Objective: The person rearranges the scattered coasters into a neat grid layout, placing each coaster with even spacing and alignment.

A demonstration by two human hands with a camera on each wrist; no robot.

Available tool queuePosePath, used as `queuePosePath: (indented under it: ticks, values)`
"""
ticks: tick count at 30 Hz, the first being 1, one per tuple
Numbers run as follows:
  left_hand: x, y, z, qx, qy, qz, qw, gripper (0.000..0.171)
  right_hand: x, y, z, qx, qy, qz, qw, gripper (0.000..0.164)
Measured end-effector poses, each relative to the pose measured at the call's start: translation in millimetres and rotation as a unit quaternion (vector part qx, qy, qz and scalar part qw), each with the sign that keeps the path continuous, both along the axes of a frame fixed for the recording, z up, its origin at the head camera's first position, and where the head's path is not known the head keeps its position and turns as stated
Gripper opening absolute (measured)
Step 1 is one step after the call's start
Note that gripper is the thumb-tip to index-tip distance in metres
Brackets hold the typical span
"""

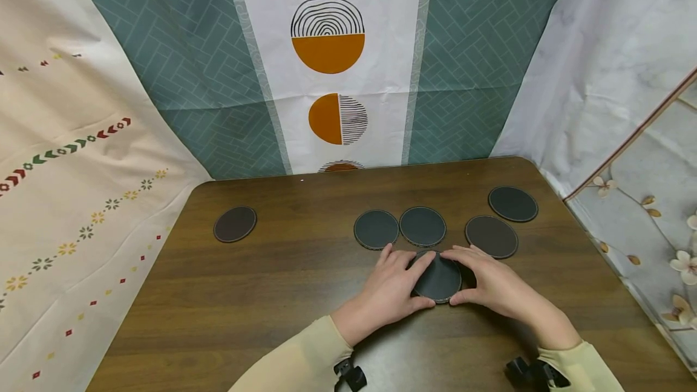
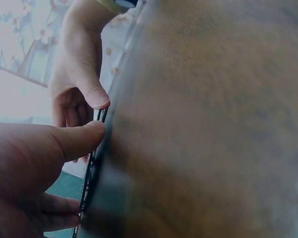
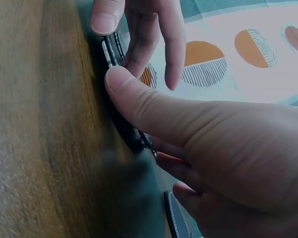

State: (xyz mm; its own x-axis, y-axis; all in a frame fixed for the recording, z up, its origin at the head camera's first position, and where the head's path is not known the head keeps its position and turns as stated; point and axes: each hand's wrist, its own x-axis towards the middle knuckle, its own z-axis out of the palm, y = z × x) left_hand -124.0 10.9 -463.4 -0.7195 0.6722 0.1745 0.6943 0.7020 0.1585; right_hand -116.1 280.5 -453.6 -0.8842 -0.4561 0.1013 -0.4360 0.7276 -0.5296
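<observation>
A round dark coaster [image 1: 437, 278] with a stitched rim lies flat near the middle of the brown table, between both hands. My left hand [image 1: 388, 288] holds its left side, thumb at the near edge and fingers at the far edge. On the opposite side, my right hand [image 1: 492, 283] grips the rim in the same way. Seen edge-on in the left wrist view, the rim [image 2: 92, 168] looks layered, as if more than one coaster is stacked. Just beyond the left fingertips are two dark coasters side by side, a left one [image 1: 376, 229] and a right one [image 1: 423, 226].
A brown coaster [image 1: 491, 236] lies right of the hands, with a dark coaster [image 1: 513, 204] behind it. Another brown coaster [image 1: 235, 224] sits alone at the far left of the table [image 1: 218, 319]. Patterned cloths [image 1: 463, 47] hang around the back and sides.
</observation>
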Motion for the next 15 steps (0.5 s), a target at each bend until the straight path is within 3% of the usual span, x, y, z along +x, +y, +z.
queuePosePath:
  ticks: [15]
  values:
    - [-3.9, 6.4, 0.0, -0.019, 0.014, 0.016, 0.9996, 0.093, -3.3, 8.3, -2.9, 0.006, 0.003, -0.013, 1.000, 0.085]
